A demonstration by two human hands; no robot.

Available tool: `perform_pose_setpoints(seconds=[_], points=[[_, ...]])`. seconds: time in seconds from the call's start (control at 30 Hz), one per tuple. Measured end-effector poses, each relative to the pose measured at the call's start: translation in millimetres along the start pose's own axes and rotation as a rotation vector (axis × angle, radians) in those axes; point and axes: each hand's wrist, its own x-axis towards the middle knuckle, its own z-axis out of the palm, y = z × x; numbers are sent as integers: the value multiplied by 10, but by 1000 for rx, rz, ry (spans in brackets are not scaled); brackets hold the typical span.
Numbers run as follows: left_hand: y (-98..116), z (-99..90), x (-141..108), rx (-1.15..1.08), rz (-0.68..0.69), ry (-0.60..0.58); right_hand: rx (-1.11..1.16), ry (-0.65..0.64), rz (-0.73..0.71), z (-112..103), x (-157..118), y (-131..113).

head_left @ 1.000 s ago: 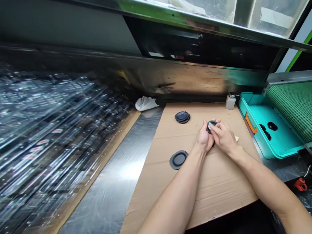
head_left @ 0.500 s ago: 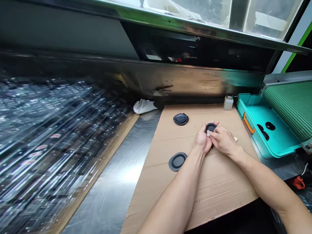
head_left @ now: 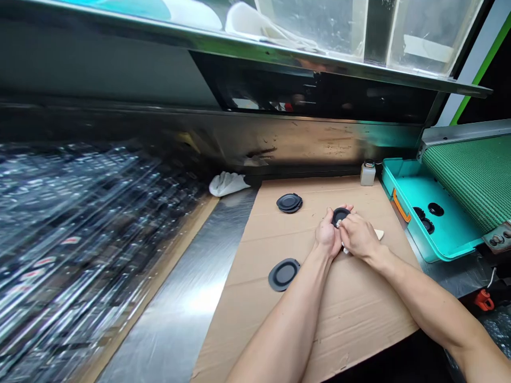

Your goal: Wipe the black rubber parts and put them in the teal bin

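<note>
My left hand [head_left: 328, 234] holds a round black plastic part [head_left: 340, 215] with a raised rim, its fingers curled under and around the edge. Against the near edge of that part, my right hand [head_left: 359, 236] pinches a small white cloth [head_left: 338, 224]; a bit of white also shows below the fingers. A pale flat piece [head_left: 379, 234] lies on the cardboard sheet [head_left: 255, 319], just beyond the right hand. Beside the left forearm rests another black part [head_left: 283, 274]. Farther back sits a small stack of black parts [head_left: 289, 202].
A white-capped-looking bottle with a dark top [head_left: 368, 174] stands at the cardboard's back edge. To the right, a teal tray [head_left: 451, 242] holds several black round pieces beside a green conveyor belt [head_left: 475, 165]. A white glove [head_left: 227, 184] and plastic-wrapped stock [head_left: 80, 255] lie left.
My right hand has shifted slightly over the black part, and more white cloth shows below it. The camera view has tilted a little, moving the scene left and down.
</note>
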Motion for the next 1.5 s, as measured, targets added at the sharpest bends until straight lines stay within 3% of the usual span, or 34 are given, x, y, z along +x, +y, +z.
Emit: perform_pose_setpoints(seconds=[0.37,0.57,0.77,0.9,1.07,1.23,1.37,1.5], points=[[-51,-50,-16,-1,14,4,-50,73,-22,33,77,51],[-4,-33,-64,-13,-61,-13,42,-15,-191,16,86,-41],[-54,-16,-23,-65,11,-2,4,138,-29,-14,65,67],[-105,-38,13,-50,63,2,-36,108,-78,-20,148,59],[-123,-37,27,31,57,-6,-118,101,23,-80,158,61],[-116,-33,19,17,53,-1,-85,69,-82,-86,75,96],[-110,-54,22,46,45,-6,-97,100,16,-58,80,160],[-83,-78,43,30,34,10,-90,98,-1,-66,54,215]])
